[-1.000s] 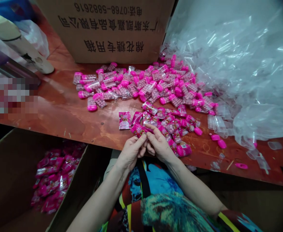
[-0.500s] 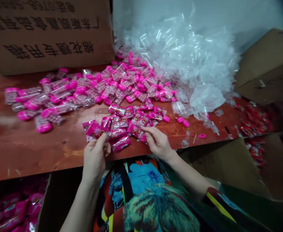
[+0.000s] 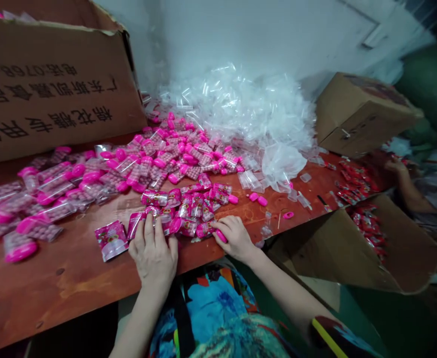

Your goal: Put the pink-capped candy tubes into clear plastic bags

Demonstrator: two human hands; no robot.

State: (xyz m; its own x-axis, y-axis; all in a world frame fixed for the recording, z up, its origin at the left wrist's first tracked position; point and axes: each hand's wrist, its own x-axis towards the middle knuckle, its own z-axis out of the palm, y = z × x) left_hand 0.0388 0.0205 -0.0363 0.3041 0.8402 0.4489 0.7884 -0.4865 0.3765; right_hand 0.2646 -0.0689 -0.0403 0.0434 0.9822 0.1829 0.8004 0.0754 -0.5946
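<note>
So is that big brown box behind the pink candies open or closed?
Open. The cardboard box has a top flap lifted, with a ragged edge showing above its printed side.

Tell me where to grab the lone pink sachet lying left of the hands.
Pinch the flat pink foil sachet at its near-left edge, coming from the left. It lies flat and alone on the red-brown wooden table; the left hand crowds its right side.
</note>
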